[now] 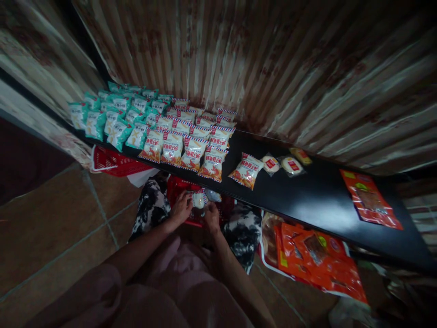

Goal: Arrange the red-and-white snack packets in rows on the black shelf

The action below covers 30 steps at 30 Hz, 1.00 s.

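Low between the knees, over a red basket (175, 184), my left hand (182, 210) pinches the left edge of a small pale snack bag (199, 200). My right hand (212, 217) is closed with curled fingers at the bag's lower right; what lies between those fingers is too dark to make out. Just behind, a second packet (213, 196) with a bluish, shiny surface lies in the basket. Above my hands, on the black shelf (317, 193), white-and-orange snack bags (193, 151) stand in rows. A single snack bag (247, 170) of that kind sits apart to their right.
Teal snack bags (118, 132) crowd the shelf's left end. Round wrapped snacks (292, 166) and an orange packet (370, 198) lie farther right. Below the shelf are a red basket (111, 160) at left and a basket of orange packets (316, 255) at right. A pleated curtain (218, 59) hangs behind.
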{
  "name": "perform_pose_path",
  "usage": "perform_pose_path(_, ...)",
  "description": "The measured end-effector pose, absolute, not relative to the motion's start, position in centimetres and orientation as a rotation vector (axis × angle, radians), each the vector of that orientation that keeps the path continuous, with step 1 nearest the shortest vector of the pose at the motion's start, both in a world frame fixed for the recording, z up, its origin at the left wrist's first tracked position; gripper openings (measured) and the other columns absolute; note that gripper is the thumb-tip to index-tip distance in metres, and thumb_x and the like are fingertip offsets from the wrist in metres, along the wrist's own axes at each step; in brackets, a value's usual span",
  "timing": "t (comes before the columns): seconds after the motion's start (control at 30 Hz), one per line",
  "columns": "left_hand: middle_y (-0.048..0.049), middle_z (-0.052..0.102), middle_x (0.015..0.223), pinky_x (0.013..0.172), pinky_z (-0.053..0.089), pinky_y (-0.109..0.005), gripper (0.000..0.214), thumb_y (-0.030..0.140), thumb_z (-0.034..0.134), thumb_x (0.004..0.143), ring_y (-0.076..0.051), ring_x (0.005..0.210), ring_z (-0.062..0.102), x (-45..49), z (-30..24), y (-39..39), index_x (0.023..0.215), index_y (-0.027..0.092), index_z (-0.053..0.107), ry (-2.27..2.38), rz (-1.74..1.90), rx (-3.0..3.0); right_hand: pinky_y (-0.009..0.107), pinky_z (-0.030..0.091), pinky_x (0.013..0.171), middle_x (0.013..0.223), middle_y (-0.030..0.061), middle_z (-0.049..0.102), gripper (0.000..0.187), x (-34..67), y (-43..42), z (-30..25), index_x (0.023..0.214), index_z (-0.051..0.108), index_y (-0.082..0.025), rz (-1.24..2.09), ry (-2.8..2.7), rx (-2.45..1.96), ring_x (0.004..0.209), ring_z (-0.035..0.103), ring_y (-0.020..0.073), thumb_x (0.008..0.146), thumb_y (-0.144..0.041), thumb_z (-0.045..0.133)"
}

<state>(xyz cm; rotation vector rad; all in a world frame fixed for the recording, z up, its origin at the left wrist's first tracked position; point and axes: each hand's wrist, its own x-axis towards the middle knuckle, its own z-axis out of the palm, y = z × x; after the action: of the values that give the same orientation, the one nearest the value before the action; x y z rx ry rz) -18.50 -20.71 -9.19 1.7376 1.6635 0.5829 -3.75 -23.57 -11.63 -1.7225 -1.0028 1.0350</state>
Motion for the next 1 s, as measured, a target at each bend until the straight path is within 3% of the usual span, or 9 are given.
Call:
perform_pose_path(0.3, -0.0069, 0.068, 0.113, 0.095, 0.046, -0.032, 0.039, 0.034, 0.062, 0.08, -0.023, 0.106, 0.063, -20.4, -8.6, -19.6, 0.115, 0.02, 0.06, 1.445, 0.494, 1.596, 0.025, 0.039, 0.059, 0.062, -0.0022, 0.056, 0.017, -2.4, -24.4, -6.4, 0.072, 0.054, -0.023, 0.951, -1.315, -1.756, 0.058, 0.051, 0.0153, 0.074, -0.037, 0.045)
perform_pose_path(0.43, -0.0053, 0.068, 0.111, 0.089, 0.048, -0.028, 0.047, 0.036, 0.063, 0.077, -0.02, 0.101, 0.064, -20.9, -7.6, -19.8, 0.121, 0.02, 0.056, 1.303, 0.538, 1.535, 0.025, 0.039, 0.059, 0.062, -0.002, 0.055, 0.016, -2.1, -24.2, -4.6, 0.072, 0.054, -0.023, 0.902, -1.373, -1.746, 0.058, 0.051, 0.0152, 0.075, -0.036, 0.044)
perform_pose_path(0.6, -0.0048, 0.067, 0.105, 0.088, 0.047, -0.029, 0.037, 0.043, 0.064, 0.075, -0.02, 0.098, 0.061, -20.7, -5.8, -19.7, 0.103, 0.019, 0.063, 1.181, 0.611, 1.531, 0.024, 0.039, 0.061, 0.066, -0.0009, 0.058, 0.018, -2.0, -23.7, -2.6, 0.076, 0.054, -0.022, 0.846, -1.371, -1.73, 0.06, 0.053, 0.0148, 0.079, -0.036, 0.043)
perform_pose_path(0.77, -0.0034, 0.068, 0.097, 0.081, 0.048, -0.028, 0.046, 0.05, 0.065, 0.073, -0.019, 0.088, 0.062, -20.1, -4.3, -19.5, 0.106, 0.019, 0.059, 1.124, 0.661, 1.426, 0.025, 0.04, 0.061, 0.069, -0.0003, 0.059, 0.022, -1.6, -22.9, -1.5, 0.079, 0.055, -0.02, 0.84, -1.319, -1.642, 0.062, 0.053, 0.0143, 0.081, -0.04, 0.046)
perform_pose_path(1.0, -0.0031, 0.067, 0.082, 0.068, 0.045, -0.026, 0.038, 0.052, 0.062, 0.073, -0.02, 0.078, 0.062, -18.8, -1.3, -20.1, 0.091, 0.018, 0.059, 1.308, 0.687, 1.395, 0.025, 0.041, 0.059, 0.071, -0.0005, 0.059, 0.036, -1.4, -22.9, -0.9, 0.091, 0.061, -0.018, 0.911, -1.137, -1.583, 0.061, 0.051, 0.0129, 0.082, -0.051, 0.049)
